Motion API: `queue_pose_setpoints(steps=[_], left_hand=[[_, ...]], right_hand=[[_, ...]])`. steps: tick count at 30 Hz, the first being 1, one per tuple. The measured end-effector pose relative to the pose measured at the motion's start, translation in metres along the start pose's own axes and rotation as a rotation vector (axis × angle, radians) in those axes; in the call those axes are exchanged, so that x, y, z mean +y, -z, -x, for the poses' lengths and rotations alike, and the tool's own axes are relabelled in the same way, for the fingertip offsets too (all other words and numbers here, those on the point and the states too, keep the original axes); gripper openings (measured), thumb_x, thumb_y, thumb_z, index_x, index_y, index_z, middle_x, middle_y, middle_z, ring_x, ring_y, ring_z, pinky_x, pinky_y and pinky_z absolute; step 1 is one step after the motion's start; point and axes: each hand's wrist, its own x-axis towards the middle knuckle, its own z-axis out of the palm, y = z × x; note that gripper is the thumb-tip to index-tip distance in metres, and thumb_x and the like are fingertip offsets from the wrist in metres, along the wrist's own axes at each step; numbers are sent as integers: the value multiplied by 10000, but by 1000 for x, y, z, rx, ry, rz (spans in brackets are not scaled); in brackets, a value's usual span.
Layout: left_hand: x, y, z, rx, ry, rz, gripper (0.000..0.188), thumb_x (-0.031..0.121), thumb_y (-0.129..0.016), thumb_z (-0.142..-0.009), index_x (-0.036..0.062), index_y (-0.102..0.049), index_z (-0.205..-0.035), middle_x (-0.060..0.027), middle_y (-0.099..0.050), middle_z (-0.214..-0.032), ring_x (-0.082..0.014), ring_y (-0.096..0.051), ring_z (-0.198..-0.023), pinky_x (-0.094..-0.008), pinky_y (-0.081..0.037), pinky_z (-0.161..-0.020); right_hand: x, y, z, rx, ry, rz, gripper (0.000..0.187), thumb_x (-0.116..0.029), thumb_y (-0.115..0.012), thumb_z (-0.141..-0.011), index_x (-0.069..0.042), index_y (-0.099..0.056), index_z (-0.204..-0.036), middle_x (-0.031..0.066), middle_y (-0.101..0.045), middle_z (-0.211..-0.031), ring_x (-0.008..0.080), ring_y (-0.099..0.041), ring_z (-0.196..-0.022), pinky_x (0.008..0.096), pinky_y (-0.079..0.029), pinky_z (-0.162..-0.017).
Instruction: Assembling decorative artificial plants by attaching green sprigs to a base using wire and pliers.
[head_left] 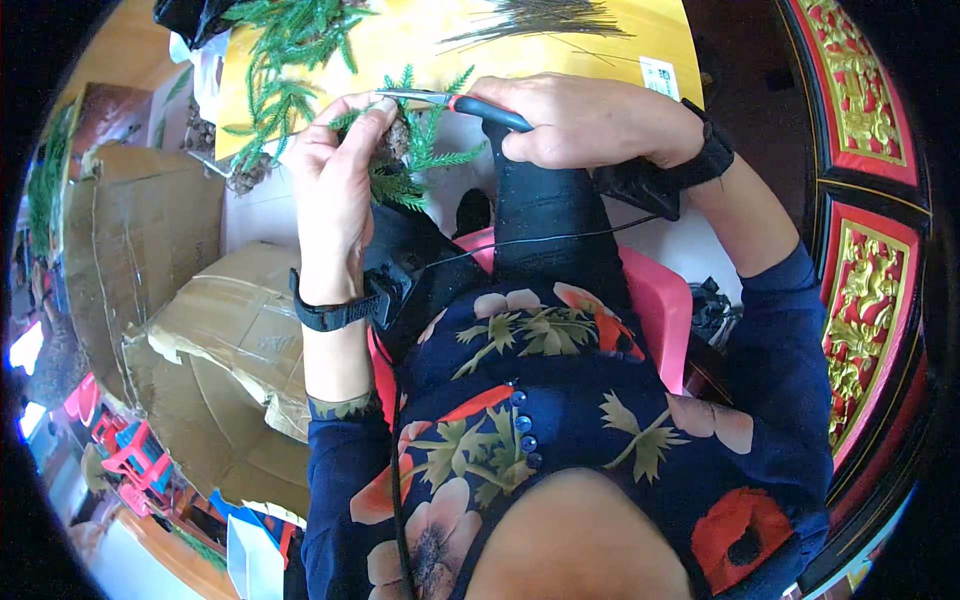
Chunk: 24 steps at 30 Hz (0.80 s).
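You've got flattened cardboard (150,260) spread over the floor on your left and a yellow board (420,50) ahead with loose green sprigs (285,70) and a bundle of thin wires (540,20) on it. Your left hand (335,190) is pinched shut around a small green bunch (415,160), held up over your lap. Your right hand (580,120) is wrapped tight on the pliers (455,102), tip right at the bunch's top. Looks mid-job to me: one bunch in progress, plenty of greenery still loose.

Bright daylight, sharp centre, warped rim
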Motion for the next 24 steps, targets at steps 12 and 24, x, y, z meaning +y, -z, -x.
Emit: queue_pose_setpoints(steps=[12, 24], left_hand=[[5, 3, 2, -40, 29, 37, 147, 51, -610, -841, -25, -616, -965, -39, -644, -806, -65, -562, -681, -186, -440, -635], [19, 10, 3, -164, 106, -48, 139, 54, -618, -843, -9, -621, -967, -32, -642, -810, -53, -569, -694, -175, -439, -659]], right_hand=[[4, -3, -2, 93, -26, 19, 471, -110, -511, -764, 29, -490, -1213, 237, -562, -1134, 364, -544, -1051, 376, -419, -929], [7, 19, -1, -22, -76, 81, 371, -70, -513, -739, 6, -552, -1100, 228, -604, -987, 375, -573, -920, 408, -445, -822]])
